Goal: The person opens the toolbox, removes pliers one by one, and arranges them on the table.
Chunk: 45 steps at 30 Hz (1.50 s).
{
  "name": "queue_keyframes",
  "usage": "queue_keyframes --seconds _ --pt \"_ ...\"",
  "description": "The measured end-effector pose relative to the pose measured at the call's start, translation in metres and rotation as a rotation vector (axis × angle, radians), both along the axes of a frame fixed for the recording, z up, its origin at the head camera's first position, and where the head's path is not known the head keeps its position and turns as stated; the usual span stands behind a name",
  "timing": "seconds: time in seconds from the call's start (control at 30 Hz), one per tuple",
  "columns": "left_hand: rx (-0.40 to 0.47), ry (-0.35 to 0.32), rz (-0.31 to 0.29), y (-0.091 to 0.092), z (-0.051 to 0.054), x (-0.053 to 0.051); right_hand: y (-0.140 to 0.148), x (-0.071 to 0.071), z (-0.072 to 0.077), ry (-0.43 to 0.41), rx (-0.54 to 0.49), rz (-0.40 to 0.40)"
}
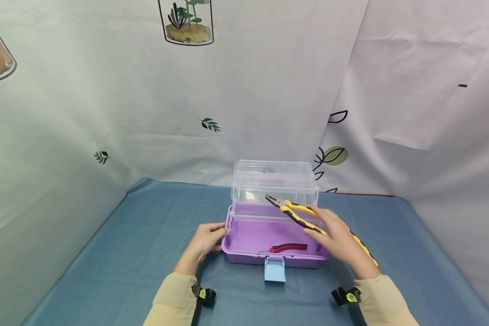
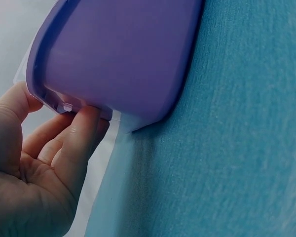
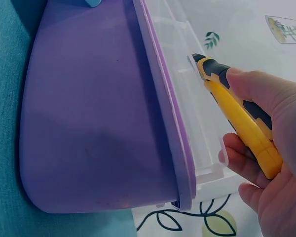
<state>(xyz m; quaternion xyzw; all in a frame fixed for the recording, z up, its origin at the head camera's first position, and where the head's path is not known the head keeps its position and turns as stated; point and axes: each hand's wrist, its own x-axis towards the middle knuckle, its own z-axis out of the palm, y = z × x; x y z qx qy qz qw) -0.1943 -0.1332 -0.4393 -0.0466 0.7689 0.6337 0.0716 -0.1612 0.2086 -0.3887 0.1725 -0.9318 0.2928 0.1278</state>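
My right hand [image 1: 337, 237] grips yellow-and-black pliers [image 1: 295, 214] by the handles, above the right part of a purple toolbox [image 1: 248, 233]. Their metal nose points up and left, in front of the raised clear lid [image 1: 275, 181]. At the box's left end, my left hand [image 1: 205, 239] holds the rim; the left wrist view shows the thumb on top and fingers against the side below. Inside the box, near its front wall, lies a tool with a red-and-black handle [image 1: 288, 247]; its front end is mostly hidden.
A light blue latch [image 1: 275, 270] hangs down at the box's front. Beyond my right wrist shows a yellow-and-black strip [image 1: 363, 246], partly hidden; I cannot tell what it belongs to. A blue cloth [image 1: 155, 222] covers the table, with printed white curtains [image 1: 269, 90] around it.
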Motion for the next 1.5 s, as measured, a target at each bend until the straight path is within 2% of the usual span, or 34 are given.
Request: queue_keyframes --seconds 0.13,0.23,0.43,0.7,0.87,1.2,1.5 --pt "0.019 0.002 -0.006 -0.002 -0.002 -0.001 0.002 0.005 -0.001 0.062 -0.009 -0.005" --pt "0.027 0.002 -0.004 -0.002 -0.001 -0.001 0.003 0.008 -0.001 0.074 -0.017 -0.016" --pt "0.026 0.001 -0.008 -0.001 0.002 0.002 0.007 0.013 -0.003 0.065 -0.052 -0.041" --pt "0.036 -0.007 0.002 -0.002 -0.004 -0.001 0.01 0.02 -0.007 0.091 -0.084 -0.086" --pt "0.039 -0.004 0.005 -0.001 -0.004 0.0 0.014 0.021 -0.012 0.131 -0.104 -0.107" --pt "0.059 0.006 -0.001 -0.001 0.0 0.002 0.024 0.023 -0.018 0.106 -0.109 -0.161" --pt "0.059 0.006 0.0 -0.001 -0.001 0.002 0.031 0.025 -0.023 0.156 -0.111 -0.188"
